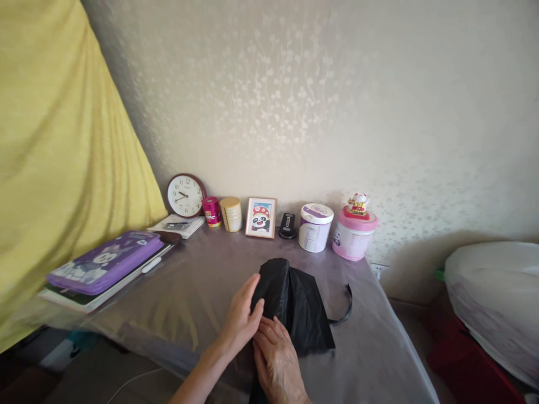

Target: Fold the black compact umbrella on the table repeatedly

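Note:
A folded piece of thin, shiny black fabric (305,308) lies near the front of the table, with a raised fold along its middle. From its right side a narrow black strap (347,306) curls up. My left hand (243,308) rests against the fabric's left edge, thumb apart from the stretched fingers. Just below it, my right hand (275,350) lies flat on the fabric, its fingertips close to my left thumb. More black material shows under my right wrist at the bottom edge. What the fabric is when unfolded I cannot tell.
Along the wall stand a clock (186,195), a pink tin (211,212), a yellow-lidded can (231,214), a panda picture frame (261,217), a black device (287,225) and two tubs (315,233). A purple case (105,262) lies left, beside the yellow curtain (63,140).

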Available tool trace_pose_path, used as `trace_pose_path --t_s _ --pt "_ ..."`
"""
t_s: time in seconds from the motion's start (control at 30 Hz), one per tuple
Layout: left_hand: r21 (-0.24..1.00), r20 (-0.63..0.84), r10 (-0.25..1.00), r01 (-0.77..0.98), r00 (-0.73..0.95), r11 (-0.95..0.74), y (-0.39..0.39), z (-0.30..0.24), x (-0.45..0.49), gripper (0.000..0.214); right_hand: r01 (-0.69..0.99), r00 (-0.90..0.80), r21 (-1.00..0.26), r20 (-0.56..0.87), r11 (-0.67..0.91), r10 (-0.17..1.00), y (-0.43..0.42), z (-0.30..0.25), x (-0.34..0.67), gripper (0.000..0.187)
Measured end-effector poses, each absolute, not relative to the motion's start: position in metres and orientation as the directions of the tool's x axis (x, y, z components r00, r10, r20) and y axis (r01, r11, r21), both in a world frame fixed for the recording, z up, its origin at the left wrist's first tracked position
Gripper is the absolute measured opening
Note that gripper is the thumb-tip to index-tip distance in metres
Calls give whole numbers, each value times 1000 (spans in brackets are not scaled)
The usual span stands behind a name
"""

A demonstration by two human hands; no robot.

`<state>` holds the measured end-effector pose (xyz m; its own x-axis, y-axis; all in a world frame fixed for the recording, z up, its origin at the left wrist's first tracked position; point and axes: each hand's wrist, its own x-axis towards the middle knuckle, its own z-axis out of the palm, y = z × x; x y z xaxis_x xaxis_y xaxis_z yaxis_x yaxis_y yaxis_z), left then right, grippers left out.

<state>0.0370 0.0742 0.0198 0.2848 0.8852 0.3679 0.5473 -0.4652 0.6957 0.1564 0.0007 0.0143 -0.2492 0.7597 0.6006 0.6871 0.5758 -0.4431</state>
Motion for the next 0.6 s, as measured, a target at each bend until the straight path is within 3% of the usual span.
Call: trace_pose_path --t_s 0.13,0.23,0.4,0.6 --pt "619 299 748 476 593 -625 74 45 67 36 706 -231 -425 618 566 752 2 5 158 33" --pt "557 203 661 470 722 -685 85 49 80 36 704 -205 -447 617 553 760 3 4 158 36" --pt "510 211 675 509 707 -693 120 37 82 35 631 -203 -503 627 590 752 2 12 157 42" --pt "518 286 811 630 511 -579 152 14 76 37 640 -156 -513 642 572 750 3 3 155 41"
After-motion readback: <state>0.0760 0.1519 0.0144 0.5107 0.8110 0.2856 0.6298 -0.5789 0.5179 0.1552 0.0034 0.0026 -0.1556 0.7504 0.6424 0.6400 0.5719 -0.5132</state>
